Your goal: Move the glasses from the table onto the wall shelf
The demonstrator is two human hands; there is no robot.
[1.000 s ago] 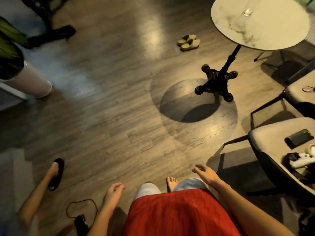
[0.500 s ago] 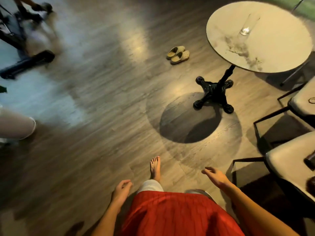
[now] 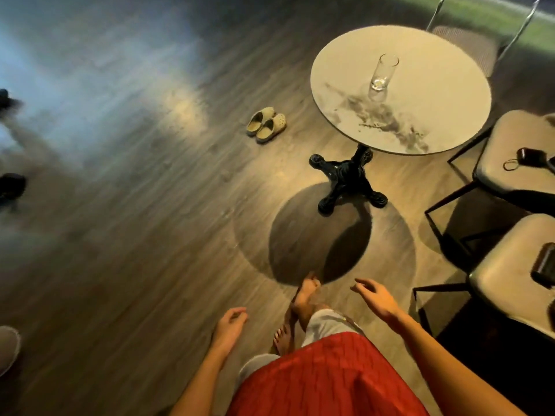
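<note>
Left hand [image 3: 229, 325] low, fingers loosely curled — empty, right hand [image 3: 377, 300] forward, fingers relaxed, glass [image 3: 383, 74] on table [image 3: 444, 94]

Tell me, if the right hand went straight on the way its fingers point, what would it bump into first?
Probably nothing: the right hand points forward-left over open floor, passing left of the table and short of the slippers. Depth is hard to judge.

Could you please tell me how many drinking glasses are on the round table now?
1. A tall clear drinking glass stands upright near the middle of the round pale marbled table. The whole tabletop shows, so none seems hidden.
</note>
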